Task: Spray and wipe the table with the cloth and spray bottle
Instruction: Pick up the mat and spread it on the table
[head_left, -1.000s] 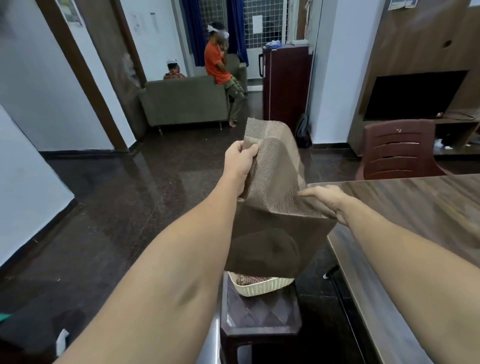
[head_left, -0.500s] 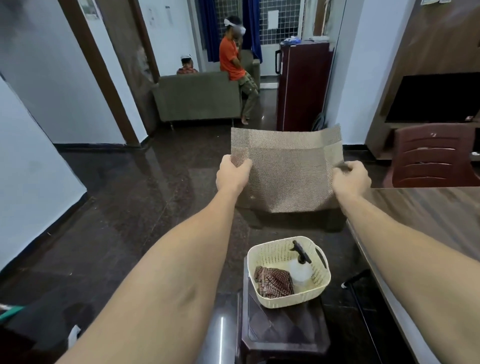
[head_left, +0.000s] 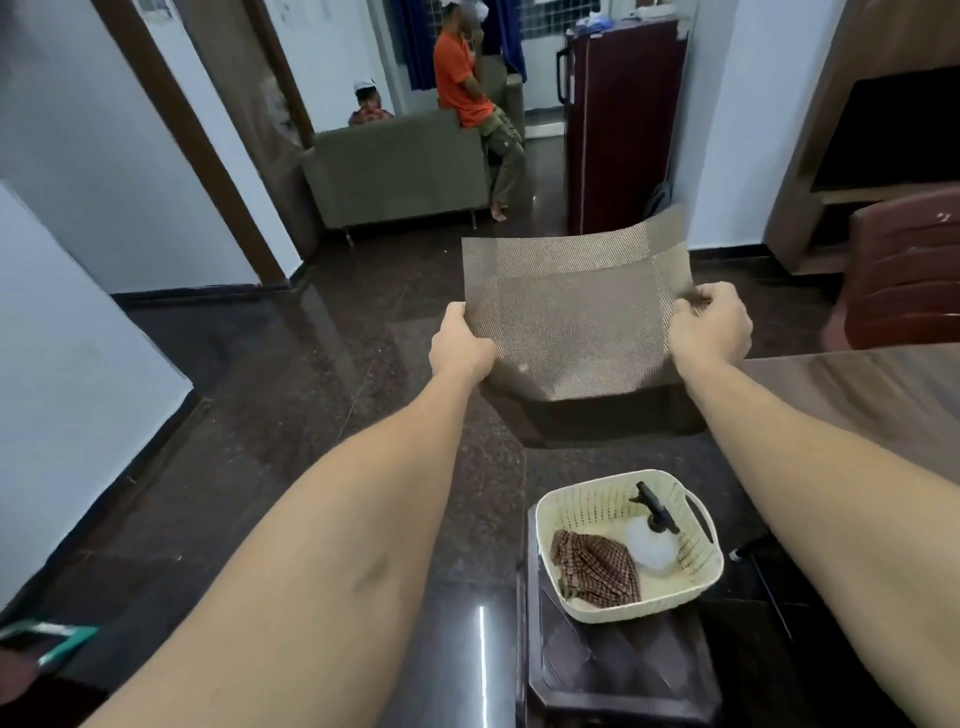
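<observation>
Where hands (head_left: 460, 345) (head_left: 711, 327) pinch, woven mat (head_left: 571, 312) curves

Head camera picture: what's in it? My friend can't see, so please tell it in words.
The person's left hand and right hand hold a brown woven mat stretched out above the dark floor. Below, a cream basket on a dark stool holds a checked cloth and a spray bottle; the wooden table shows at right.
</observation>
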